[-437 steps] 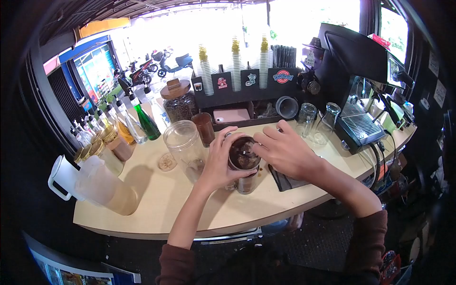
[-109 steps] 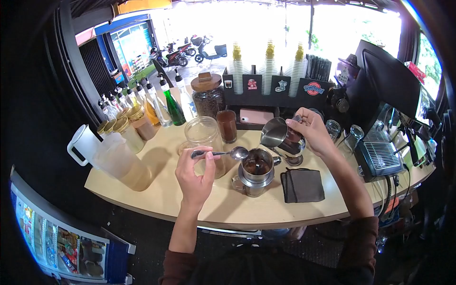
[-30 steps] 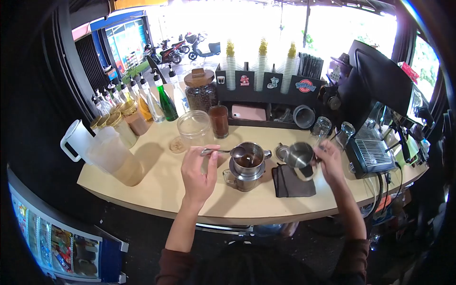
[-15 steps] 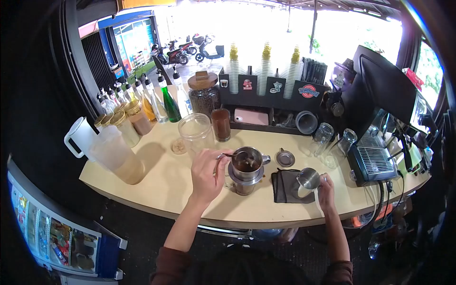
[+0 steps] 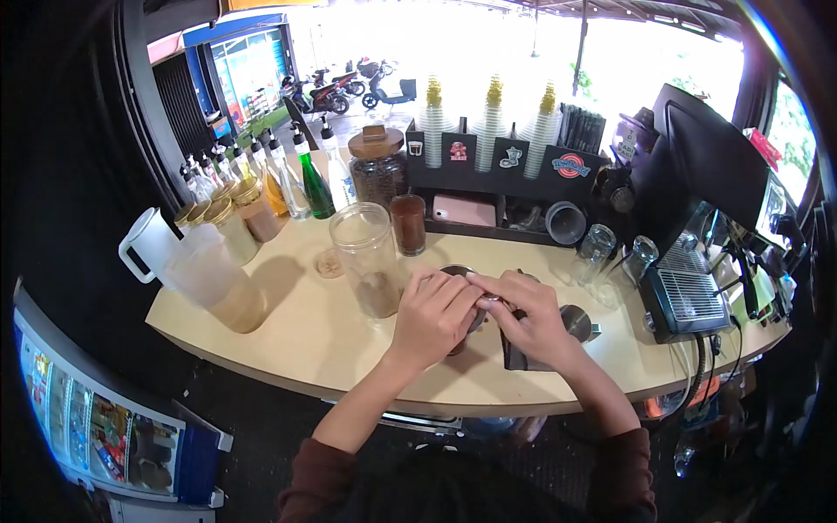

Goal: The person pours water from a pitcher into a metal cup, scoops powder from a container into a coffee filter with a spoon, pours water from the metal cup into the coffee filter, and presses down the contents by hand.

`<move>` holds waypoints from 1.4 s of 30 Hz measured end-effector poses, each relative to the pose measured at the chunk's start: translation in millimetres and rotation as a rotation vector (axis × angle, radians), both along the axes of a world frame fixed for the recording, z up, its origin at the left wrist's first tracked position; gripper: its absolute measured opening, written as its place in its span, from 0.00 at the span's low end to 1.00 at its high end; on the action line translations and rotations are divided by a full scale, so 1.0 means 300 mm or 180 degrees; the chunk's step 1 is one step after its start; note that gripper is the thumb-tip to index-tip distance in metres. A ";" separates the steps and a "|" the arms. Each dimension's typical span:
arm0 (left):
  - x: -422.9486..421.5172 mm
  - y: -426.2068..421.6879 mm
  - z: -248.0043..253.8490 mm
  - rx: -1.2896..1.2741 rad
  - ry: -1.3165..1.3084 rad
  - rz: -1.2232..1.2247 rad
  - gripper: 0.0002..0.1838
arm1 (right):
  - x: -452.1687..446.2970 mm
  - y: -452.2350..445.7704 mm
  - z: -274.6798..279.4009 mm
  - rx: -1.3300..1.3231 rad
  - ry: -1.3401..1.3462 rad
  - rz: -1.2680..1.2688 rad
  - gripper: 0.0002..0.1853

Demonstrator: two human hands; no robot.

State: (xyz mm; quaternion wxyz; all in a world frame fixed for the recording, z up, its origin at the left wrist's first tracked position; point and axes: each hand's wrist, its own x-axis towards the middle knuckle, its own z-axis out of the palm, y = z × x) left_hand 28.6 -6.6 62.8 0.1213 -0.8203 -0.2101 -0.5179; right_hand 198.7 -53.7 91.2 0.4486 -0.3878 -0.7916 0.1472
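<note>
My left hand point(image 5: 436, 318) and my right hand point(image 5: 532, 318) meet over the metal drip coffee filter point(image 5: 455, 268). Fingers of both hands are bent and pressed together at its near right side; what they pinch is hidden. Only the filter's back rim and bits of its side show, and the glass below is mostly covered. Just right of my right hand stands a small metal pitcher point(image 5: 576, 322), beside a dark folded cloth point(image 5: 516, 356) partly under my wrist. Left of my left hand stands a clear jar point(image 5: 364, 253) with brown powder at its bottom.
A glass of dark drink point(image 5: 407, 227) stands behind the jar. Plastic jugs point(image 5: 214, 279), jars and syrup bottles point(image 5: 312, 187) line the left. A black organizer point(image 5: 488, 174) with stacked cups runs along the back. Glasses point(image 5: 597, 248) and an espresso machine point(image 5: 684, 288) stand right.
My right hand has let go of the metal pitcher and moved left to the filter. My left hand has shifted right over the filter; the spoon it held is out of sight.
</note>
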 end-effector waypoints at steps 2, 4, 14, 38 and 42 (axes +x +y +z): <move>-0.041 0.005 -0.013 -0.0217 0.0041 0.0098 0.15 | -0.006 0.024 -0.018 0.0849 -0.0545 -0.0158 0.17; -0.079 0.012 -0.017 -0.0801 -0.0209 0.0139 0.21 | -0.002 0.040 -0.037 0.0880 -0.0480 -0.0192 0.16; -0.071 0.081 -0.168 -0.2810 -0.0557 -0.0588 0.44 | 0.030 0.083 -0.038 0.0908 -0.0935 -0.0031 0.09; -0.077 0.096 -0.156 -0.2878 -0.0678 -0.0830 0.43 | -0.008 0.079 0.022 0.0573 -0.1091 -0.0035 0.06; -0.070 0.111 -0.178 -0.2634 -0.0748 -0.0972 0.41 | -0.006 0.074 0.021 0.0740 -0.1396 -0.0355 0.06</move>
